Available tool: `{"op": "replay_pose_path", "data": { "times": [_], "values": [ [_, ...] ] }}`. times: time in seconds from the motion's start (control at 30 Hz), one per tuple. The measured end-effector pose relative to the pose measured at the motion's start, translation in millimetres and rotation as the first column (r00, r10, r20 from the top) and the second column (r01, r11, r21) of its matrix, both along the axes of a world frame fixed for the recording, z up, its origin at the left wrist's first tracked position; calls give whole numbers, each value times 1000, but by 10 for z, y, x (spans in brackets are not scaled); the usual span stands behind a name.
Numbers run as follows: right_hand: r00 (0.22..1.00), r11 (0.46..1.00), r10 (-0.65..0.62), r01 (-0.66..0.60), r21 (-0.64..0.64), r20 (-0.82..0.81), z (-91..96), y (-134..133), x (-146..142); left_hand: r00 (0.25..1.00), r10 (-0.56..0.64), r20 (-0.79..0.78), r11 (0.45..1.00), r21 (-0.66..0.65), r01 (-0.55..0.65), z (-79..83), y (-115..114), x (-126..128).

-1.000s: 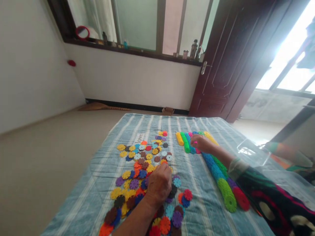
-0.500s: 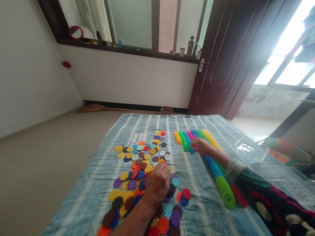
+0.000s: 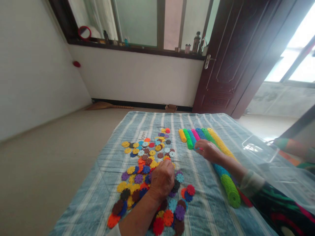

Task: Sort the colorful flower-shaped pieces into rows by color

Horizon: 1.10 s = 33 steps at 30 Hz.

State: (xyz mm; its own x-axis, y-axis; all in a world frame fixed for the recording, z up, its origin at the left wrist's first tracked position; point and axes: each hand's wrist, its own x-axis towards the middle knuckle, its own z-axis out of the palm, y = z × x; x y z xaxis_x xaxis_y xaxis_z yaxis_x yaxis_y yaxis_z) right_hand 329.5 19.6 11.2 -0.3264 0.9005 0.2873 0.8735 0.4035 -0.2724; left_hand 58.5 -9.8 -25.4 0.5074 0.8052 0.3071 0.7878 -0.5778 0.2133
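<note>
From the head view, the left hand (image 3: pixel 162 178) curls over the scattered discs (image 3: pixel 138 178), its fingertips hidden, so I cannot tell whether they pinch anything. At its 11 o'clock lies a "love" card (image 3: pixel 142 135). At its 2 o'clock, the right hand (image 3: pixel 209 151) bends its fingers together beside the lined-up disc rows (image 3: pixel 189 139); whether they grip a disc I cannot tell. At the right hand's 5 o'clock lies a lime-green disc roll (image 3: pixel 230 191); at 3 o'clock, a clear plastic box (image 3: pixel 261 149).

A home (broom (image 3: pixel 99 105), mirror (image 3: pixel 85 33)).
</note>
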Motion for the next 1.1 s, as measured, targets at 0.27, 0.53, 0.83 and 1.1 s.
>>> {"op": "replay_pose_path", "data": {
  "times": [0.27, 0.53, 0.83, 1.1],
  "values": [
    [966, 972, 233, -235, -3, -114, -44, -828, -586, 999, -25, -48, 1000, 0, 25, 14, -55, 26],
    [957, 974, 192, -214, -81, -216, -263, -1467, -686, 991, -110, -81, 993, -47, 107, 21, -136, 58],
    [959, 989, 145, -132, 72, -243, -606, -1616, -680, 976, -192, -104, 981, -29, 190, 18, -168, 68],
    [958, 980, 191, -199, -18, -212, -543, -1616, -658, 956, -280, -83, 960, -27, 279, 28, -202, 70]
  ]
}}
